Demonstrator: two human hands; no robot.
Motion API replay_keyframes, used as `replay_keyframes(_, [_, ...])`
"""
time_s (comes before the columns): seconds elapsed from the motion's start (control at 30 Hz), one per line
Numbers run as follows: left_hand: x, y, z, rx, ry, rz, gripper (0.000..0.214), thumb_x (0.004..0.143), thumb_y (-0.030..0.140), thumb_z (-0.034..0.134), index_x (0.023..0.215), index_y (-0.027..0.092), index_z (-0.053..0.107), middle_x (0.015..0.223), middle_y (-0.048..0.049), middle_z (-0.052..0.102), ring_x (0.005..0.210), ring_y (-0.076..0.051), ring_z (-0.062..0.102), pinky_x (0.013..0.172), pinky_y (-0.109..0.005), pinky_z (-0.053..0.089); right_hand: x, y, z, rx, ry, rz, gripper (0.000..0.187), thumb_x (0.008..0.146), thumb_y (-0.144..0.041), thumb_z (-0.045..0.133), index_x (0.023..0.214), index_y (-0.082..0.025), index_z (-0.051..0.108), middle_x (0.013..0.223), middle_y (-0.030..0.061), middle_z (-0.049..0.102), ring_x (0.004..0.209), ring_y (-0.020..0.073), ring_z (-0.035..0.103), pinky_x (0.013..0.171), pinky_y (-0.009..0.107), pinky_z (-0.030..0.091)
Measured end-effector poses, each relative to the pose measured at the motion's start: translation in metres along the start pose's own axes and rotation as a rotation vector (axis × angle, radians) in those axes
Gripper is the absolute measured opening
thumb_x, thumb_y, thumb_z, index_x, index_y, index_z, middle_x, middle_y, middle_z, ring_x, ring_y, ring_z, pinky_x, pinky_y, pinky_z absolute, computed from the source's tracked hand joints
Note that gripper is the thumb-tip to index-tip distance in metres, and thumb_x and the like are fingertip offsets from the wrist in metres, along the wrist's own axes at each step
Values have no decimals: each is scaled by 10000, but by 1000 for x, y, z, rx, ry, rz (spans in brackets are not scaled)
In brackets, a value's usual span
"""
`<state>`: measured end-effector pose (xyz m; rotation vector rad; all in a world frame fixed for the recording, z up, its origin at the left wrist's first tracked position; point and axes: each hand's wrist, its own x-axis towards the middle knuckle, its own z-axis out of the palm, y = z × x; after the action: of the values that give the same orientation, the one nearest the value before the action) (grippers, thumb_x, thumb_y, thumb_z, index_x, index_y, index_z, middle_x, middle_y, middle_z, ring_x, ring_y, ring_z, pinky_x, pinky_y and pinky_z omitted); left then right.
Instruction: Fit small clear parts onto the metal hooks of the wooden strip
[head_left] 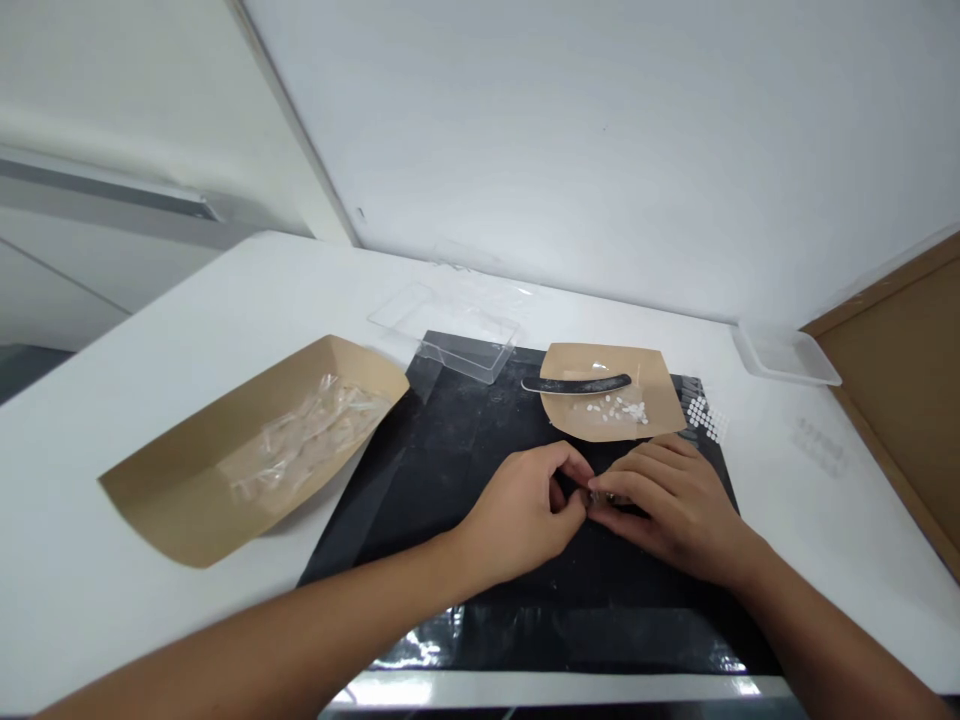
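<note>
My left hand [521, 515] and my right hand [664, 505] meet over a black mat [450, 480], fingertips pinching a small shiny object [606, 497] between them. The fingers hide most of it, so its kind cannot be told. Just beyond my right fingers lies a curved tan kraft paper sheet [652, 385]. On it rest a black curved strip [577, 385] and a cluster of small white pieces [615, 407]. A sheet of white dots [705, 417] sits next to the paper, near my right hand.
A folded kraft paper tray [165, 490] holding clear plastic pieces [304, 440] lies left of the mat. A clear plastic tray [442, 330] stands behind it. A shallow clear tray [786, 352] and a cork board [892, 400] are at the right of the white table [225, 290].
</note>
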<state>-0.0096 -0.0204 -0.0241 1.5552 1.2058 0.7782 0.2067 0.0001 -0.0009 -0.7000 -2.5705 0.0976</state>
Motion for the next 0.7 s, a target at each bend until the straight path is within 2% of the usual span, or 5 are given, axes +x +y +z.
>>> replay_keyframes(0.1, [-1, 0, -1, -3, -3, 13, 203, 748, 101, 655, 923, 185, 715, 849, -14, 763, 595, -126, 656, 536, -215, 471, 1, 2, 0, 5, 22, -3, 156, 1028, -282, 708, 1162, -207, 684, 947, 11, 801, 806, 137, 721, 781, 311, 446])
replay_keyframes(0.27, [-1, -2, 0, -7, -2, 15, 212, 731, 103, 675, 925, 184, 699, 896, -16, 771, 590, -121, 662, 542, -219, 488, -2, 6, 2, 34, 37, -5, 206, 1015, -322, 736, 1171, -202, 675, 972, 22, 807, 835, 145, 737, 801, 314, 459])
replay_keyframes(0.7, [0, -12, 3, -75, -34, -7, 138, 855, 160, 698, 988, 194, 689, 907, -2, 773, 593, -119, 706, 562, -219, 516, -2, 10, 1, 66, 60, -5, 287, 983, -397, 777, 1164, -203, 670, 1061, 30, 822, 948, 167, 767, 851, 321, 470])
